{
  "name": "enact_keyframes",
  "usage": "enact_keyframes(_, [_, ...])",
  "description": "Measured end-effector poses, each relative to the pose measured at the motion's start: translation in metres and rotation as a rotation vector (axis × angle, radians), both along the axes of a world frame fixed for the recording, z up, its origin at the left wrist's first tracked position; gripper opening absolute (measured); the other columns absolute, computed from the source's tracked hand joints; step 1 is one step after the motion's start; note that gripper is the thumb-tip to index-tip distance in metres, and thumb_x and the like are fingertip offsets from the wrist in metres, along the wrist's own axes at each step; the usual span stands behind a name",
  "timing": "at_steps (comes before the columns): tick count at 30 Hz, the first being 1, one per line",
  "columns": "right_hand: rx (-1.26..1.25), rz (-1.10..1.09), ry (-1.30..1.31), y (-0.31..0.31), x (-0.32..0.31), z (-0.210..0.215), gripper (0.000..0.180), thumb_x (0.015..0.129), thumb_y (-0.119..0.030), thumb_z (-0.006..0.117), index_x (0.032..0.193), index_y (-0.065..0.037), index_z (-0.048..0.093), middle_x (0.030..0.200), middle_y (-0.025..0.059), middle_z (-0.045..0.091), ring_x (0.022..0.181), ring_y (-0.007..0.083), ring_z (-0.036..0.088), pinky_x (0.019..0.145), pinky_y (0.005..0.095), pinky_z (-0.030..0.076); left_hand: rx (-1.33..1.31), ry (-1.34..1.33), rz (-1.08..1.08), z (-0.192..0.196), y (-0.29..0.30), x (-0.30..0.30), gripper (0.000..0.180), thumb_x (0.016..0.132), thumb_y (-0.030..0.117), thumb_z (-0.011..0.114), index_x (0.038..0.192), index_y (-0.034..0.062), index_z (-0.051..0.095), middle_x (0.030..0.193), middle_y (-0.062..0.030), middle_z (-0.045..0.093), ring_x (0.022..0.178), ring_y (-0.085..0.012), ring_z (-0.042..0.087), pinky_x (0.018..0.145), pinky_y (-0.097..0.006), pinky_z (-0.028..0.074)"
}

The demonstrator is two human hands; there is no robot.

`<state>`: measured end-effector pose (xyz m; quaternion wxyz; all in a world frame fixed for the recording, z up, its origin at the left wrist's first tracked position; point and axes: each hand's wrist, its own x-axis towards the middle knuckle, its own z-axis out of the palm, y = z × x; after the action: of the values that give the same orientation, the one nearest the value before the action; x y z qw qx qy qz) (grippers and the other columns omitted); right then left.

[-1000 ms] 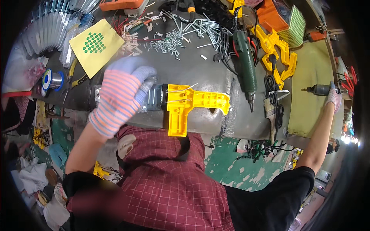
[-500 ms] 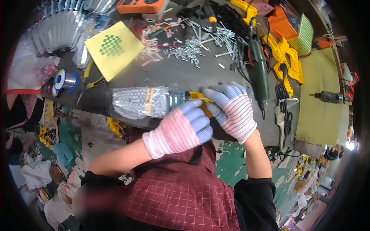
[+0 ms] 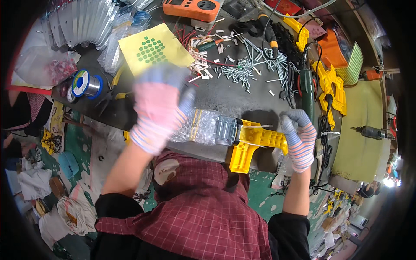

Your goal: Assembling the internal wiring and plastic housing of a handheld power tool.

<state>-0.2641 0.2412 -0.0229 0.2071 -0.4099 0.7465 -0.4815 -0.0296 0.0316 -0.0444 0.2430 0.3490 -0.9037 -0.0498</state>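
Note:
In front of me on the bench lies a yellow, pistol-shaped plastic housing (image 3: 260,138) joined to a grey ribbed body (image 3: 226,130). Bubble wrap (image 3: 203,125) with yellow bands covers the body's left part. A thin white strip lies across the housing. My left hand (image 3: 157,110), gloved and smeared by motion, is over the wrap's left end and the lower edge of a yellow sheet (image 3: 138,45) with green dots. My right hand (image 3: 300,141), also gloved, is beside the housing's right end, fingers curled and fingertips close together. Anything in them is hidden.
Loose screws (image 3: 242,71) and white pieces lie beyond the housing. A green power screwdriver (image 3: 307,91) and yellow housings (image 3: 331,89) are at right. On the left are a solder spool (image 3: 89,84) and pliers (image 3: 110,95). An orange meter (image 3: 193,8) sits at the back.
My left hand has left the tool and moved up and left toward the yellow sheet. My right hand has shifted right and down; the yellow housing now shows uncovered.

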Motion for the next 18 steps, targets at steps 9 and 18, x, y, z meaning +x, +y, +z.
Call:
enact_keyframes(9, [0.109,0.401,0.060,-0.092,0.032,0.030,0.018,0.086,-0.016,0.069,0.098,-0.002,0.067,0.087,0.0100,0.066,0.082,0.0232,0.064,0.076,0.0331,0.049,0.069,0.707,0.425,-0.027,-0.052,0.039,0.028,0.086,0.025,0.074,0.096,0.0032,0.061,0.089,-0.0100,0.062,0.084,-0.0234,0.060,0.079,-0.032,0.050])
enact_keyframes(18, [0.137,0.685,0.458,-0.191,0.049,-0.003,0.019,0.084,-0.011,0.063,0.101,-0.010,0.069,0.093,0.0163,0.066,0.089,0.0358,0.064,0.078,0.0424,0.051,-0.606,0.277,0.305,0.012,-0.092,0.056,0.015,0.085,0.013,0.067,0.099,0.0097,0.071,0.095,-0.0115,0.067,0.090,-0.0293,0.062,0.085,-0.040,0.048])
